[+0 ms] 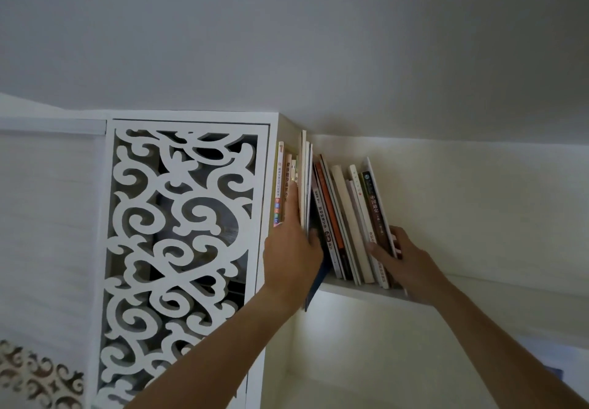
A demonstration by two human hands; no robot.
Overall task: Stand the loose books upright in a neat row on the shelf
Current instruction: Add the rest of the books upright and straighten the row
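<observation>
two hands: left hand [291, 249] pinching upright books [304, 182], right hand [404, 262] pinching leaning books [350, 217].

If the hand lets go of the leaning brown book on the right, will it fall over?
Probably. The brown book tilts right at the row's end, with only the right hand beside it. It looks stiff, so it would likely tip as one piece, not flop. The shelf looks smooth, so its base may slide.

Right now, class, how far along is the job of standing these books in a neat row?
Done: the left books stand upright against the carved panel. In hand: the left hand steadies them while the right hand grips the leaning books. Left: straightening those, and seating the dark blue book overhanging the shelf.
</observation>
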